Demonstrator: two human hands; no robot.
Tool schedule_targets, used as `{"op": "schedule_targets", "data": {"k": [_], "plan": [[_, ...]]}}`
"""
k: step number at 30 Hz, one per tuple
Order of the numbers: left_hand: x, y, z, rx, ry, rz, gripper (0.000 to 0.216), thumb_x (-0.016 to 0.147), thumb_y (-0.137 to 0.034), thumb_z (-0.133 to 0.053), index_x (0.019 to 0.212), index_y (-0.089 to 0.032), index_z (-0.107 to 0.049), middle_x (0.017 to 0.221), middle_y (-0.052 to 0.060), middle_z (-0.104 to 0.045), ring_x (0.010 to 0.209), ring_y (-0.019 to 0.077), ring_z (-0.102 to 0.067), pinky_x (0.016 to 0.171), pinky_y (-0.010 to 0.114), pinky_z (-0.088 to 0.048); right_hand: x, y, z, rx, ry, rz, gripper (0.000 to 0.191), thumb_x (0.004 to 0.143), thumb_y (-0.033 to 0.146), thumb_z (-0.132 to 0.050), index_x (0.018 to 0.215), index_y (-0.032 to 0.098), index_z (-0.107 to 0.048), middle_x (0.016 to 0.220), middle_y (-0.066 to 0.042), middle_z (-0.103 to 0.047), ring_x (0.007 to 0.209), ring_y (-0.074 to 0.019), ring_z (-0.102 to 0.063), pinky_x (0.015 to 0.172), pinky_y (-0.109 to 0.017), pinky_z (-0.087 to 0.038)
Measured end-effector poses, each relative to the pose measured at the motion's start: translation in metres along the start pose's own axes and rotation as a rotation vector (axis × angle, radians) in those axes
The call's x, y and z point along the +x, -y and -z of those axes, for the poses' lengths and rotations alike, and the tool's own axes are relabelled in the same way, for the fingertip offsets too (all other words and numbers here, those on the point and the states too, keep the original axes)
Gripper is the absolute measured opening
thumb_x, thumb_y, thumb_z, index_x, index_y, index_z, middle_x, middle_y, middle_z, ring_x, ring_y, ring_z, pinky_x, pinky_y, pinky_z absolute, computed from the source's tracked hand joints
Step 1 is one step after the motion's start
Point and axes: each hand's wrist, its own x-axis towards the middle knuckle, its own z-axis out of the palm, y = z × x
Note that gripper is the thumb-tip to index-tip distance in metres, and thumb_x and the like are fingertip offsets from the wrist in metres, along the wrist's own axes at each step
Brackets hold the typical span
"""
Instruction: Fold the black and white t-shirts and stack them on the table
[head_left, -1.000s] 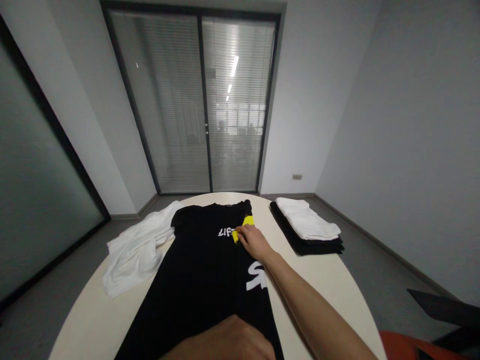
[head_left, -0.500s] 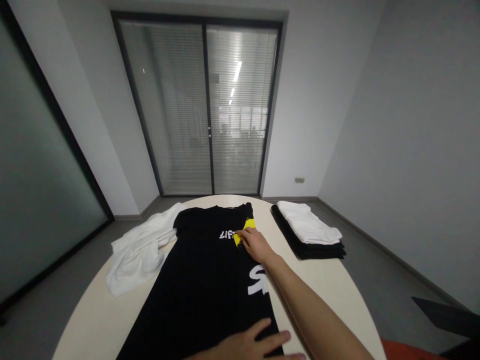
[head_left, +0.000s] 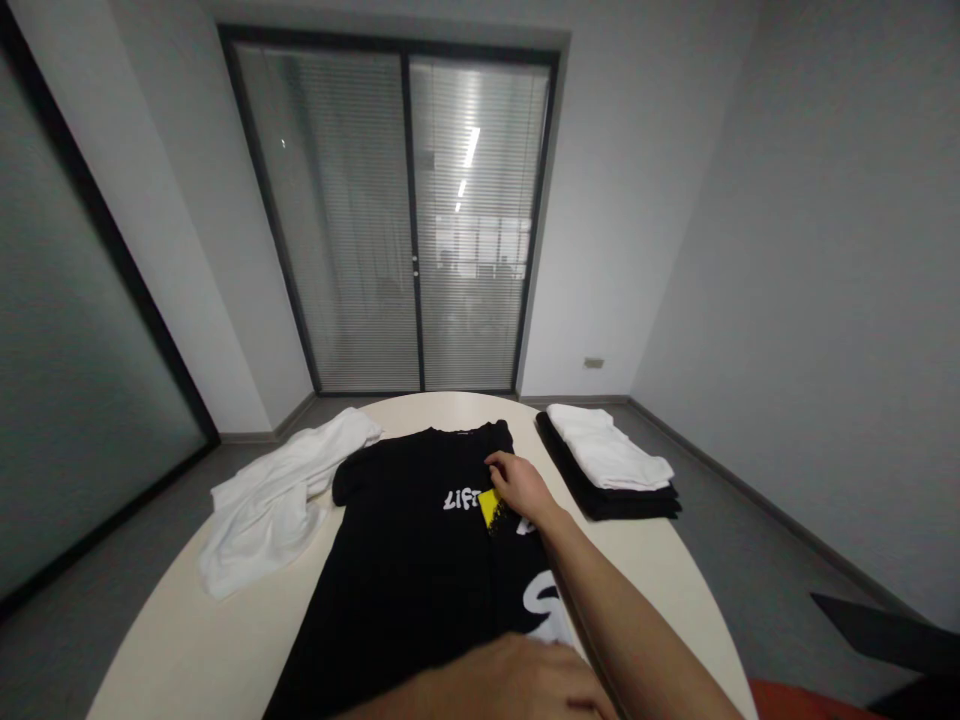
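Note:
A black T-shirt (head_left: 405, 560) with white lettering and a yellow patch lies lengthwise on the round table (head_left: 195, 650), its right side folded inward. My right hand (head_left: 517, 485) rests on the fold near the collar, beside the yellow patch, fingers curled down onto the cloth. My left hand (head_left: 517, 685) lies on the shirt's near end at the bottom of the view, knuckles up; its fingers mostly hidden.
A crumpled white garment (head_left: 277, 500) lies on the table's left side. A folded pile of black and white shirts (head_left: 607, 465) sits at the right rear. Glass doors with blinds stand behind the table. A dark chair part (head_left: 885, 620) is at the lower right.
My right hand has slid up the fold toward the collar. The shirt has shifted slightly, and my left hand has moved from spread fingers to a rounded hold over the near end.

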Motion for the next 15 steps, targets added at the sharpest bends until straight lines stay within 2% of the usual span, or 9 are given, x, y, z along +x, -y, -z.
{"op": "schedule_targets", "data": {"k": [2,4,5,7,11,15], "plan": [[-0.008,0.020,0.021,0.051,-0.135,0.175,0.030,0.094,-0.028,-0.052,0.121,-0.023,-0.064,0.130,0.006,-0.064,0.121,0.0202,-0.059,0.109,0.034,-0.044,0.001,-0.003,-0.001,0.011,-0.042,-0.003,0.028,0.095,0.022,-0.048,0.116,0.021,-0.067,0.112,-0.007,-0.069,0.102,-0.0182,-0.064,0.093,-0.028,-0.045],[-0.021,0.038,0.033,0.120,-0.268,0.384,0.043,0.090,-0.030,-0.059,0.132,-0.023,-0.058,0.151,0.010,-0.046,0.140,0.0294,-0.041,0.117,0.048,-0.033,0.003,-0.007,-0.004,0.023,-0.070,-0.007,0.030,0.095,0.021,-0.048,0.119,0.020,-0.065,0.117,-0.008,-0.066,0.106,-0.0178,-0.062,0.096,-0.028,-0.044],[-0.028,0.046,0.034,0.131,-0.264,0.462,0.053,0.088,-0.032,-0.061,0.139,-0.022,-0.052,0.158,0.012,-0.036,0.145,0.0331,-0.032,0.118,0.054,-0.028,0.004,-0.009,-0.006,0.034,-0.080,-0.006,0.031,0.095,0.020,-0.047,0.121,0.020,-0.064,0.118,-0.008,-0.066,0.107,-0.0177,-0.062,0.097,-0.028,-0.044],[-0.039,0.057,0.031,0.115,-0.233,0.572,0.059,0.090,-0.035,-0.059,0.146,-0.022,-0.046,0.161,0.013,-0.030,0.148,0.0348,-0.024,0.119,0.059,-0.022,0.006,-0.012,-0.009,0.054,-0.084,-0.011,0.031,0.095,0.019,-0.046,0.122,0.019,-0.063,0.118,-0.008,-0.067,0.109,-0.0178,-0.062,0.098,-0.028,-0.044],[-0.047,0.065,0.015,0.050,-0.223,0.643,0.057,0.093,-0.042,-0.055,0.146,-0.024,-0.045,0.161,0.012,-0.031,0.149,0.0339,-0.024,0.119,0.059,-0.020,0.017,-0.012,-0.010,0.028,-0.051,-0.148,0.031,0.096,0.025,-0.048,0.123,0.018,-0.060,0.108,-0.009,-0.071,0.102,-0.0209,-0.066,0.090,-0.031,-0.047],[-0.044,0.065,0.013,0.028,-0.230,0.649,0.057,0.093,-0.045,-0.055,0.145,-0.024,-0.047,0.160,0.012,-0.031,0.149,0.0345,-0.024,0.119,0.060,-0.019,0.038,-0.001,-0.005,-0.153,0.002,-0.303,0.036,0.097,0.039,-0.050,0.124,0.017,-0.058,0.105,-0.016,-0.071,0.099,-0.0283,-0.068,0.083,-0.038,-0.048]]}}
